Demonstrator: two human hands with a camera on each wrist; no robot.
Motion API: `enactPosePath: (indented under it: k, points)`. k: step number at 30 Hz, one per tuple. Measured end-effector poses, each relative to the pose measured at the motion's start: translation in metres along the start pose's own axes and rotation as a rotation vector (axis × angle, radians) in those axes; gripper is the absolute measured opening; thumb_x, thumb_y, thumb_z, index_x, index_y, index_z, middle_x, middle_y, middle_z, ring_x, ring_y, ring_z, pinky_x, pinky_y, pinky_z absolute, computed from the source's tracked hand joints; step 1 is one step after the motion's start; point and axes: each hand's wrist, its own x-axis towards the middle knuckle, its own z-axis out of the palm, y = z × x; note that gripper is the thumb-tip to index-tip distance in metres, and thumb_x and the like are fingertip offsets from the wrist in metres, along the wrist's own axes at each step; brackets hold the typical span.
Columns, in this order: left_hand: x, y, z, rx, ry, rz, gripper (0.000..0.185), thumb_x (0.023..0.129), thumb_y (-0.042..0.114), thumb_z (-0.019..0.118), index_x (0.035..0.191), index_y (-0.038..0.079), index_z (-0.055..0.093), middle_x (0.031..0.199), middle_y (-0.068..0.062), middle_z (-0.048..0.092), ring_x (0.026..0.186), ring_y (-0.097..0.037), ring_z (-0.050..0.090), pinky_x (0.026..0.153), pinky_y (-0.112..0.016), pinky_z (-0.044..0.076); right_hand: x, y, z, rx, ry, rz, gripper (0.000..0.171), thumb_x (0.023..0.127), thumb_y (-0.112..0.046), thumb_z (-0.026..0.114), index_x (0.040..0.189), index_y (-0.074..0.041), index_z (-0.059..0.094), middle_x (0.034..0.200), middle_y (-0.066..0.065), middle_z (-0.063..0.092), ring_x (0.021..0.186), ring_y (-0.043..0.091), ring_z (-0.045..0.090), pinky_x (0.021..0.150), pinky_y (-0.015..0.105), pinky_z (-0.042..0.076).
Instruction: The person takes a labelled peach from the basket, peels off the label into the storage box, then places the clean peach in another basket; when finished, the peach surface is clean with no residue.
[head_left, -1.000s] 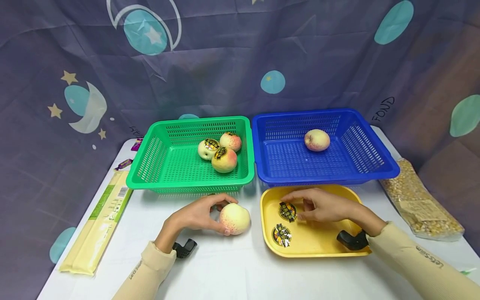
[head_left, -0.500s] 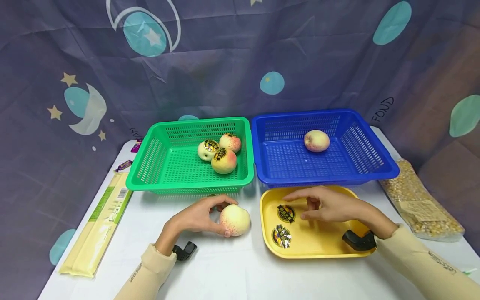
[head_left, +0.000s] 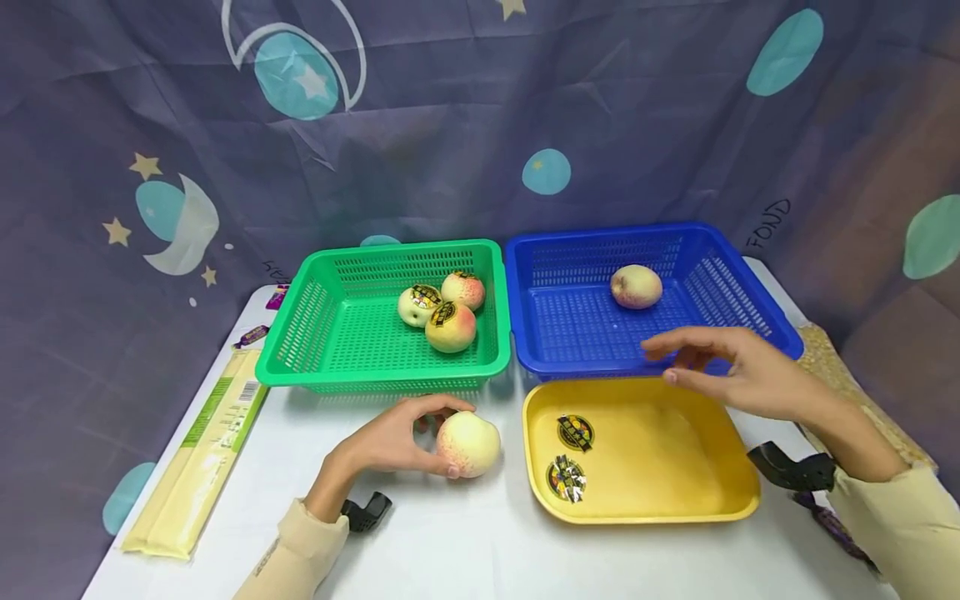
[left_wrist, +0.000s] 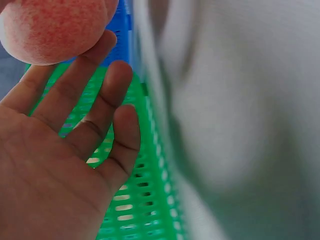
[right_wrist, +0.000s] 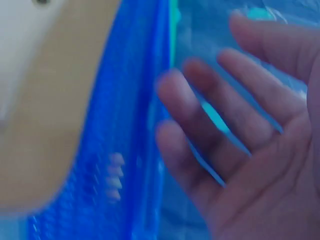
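Peach [head_left: 468,444] sits on the worktop by the green basket's [head_left: 315,371] front rim, left hand [head_left: 390,442] curled round it. Right hand [head_left: 738,375], fingers loosely spread and empty, hovers over the yellow tray's [head_left: 667,500] far edge. Judged step: sticker removed; next calls for lifting the peach into a basket. Right wrist view is blurred.

White table [head_left: 465,542]: green basket [head_left: 315,333], blue basket [head_left: 720,292], yellow tray [head_left: 675,500], peach [head_left: 468,444].

Perforated plastic green basket [head_left: 337,333] (glossy), matt-skinned peach [head_left: 468,444]
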Motion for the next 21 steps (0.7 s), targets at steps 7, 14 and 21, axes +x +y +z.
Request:
enactPosePath:
  k: [7,14,21]
  points:
    - [-0.005,0.023,-0.007,0.005,-0.005,0.127,0.063,0.075,0.033,0.088,0.133,0.032,0.062,0.117,0.012,0.069,0.104,-0.009,0.062,0.088,-0.041,0.051,-0.008,0.019,-0.023,-0.185,0.229,0.186,0.047,0.087,-0.014,0.080,0.133,-0.016,0.067,0.131,0.006,0.066,0.121,0.017,0.054,0.107,0.033,0.045]
    - [0.004,0.057,-0.019,0.038,-0.020,0.249,0.065,0.075,0.032,0.088,0.134,0.029,0.061,0.114,0.011,0.069,0.101,-0.009,0.061,0.081,-0.031,0.048,-0.014,0.056,-0.033,-0.329,0.147,0.365,0.081,0.090,-0.037,0.073,0.154,-0.001,0.039,0.155,0.036,0.035,0.131,0.061,0.026,0.089,0.074,0.020]
    - [0.036,0.091,-0.033,0.071,-0.023,0.312,0.068,0.075,0.030,0.088,0.137,0.024,0.061,0.118,0.009,0.068,0.100,-0.011,0.058,0.075,-0.031,0.047,-0.025,0.084,-0.040,-0.347,0.026,0.574,0.107,0.095,-0.056,0.058,0.160,0.006,0.000,0.160,0.042,0.007,0.133,0.070,0.012,0.094,0.081,0.012]
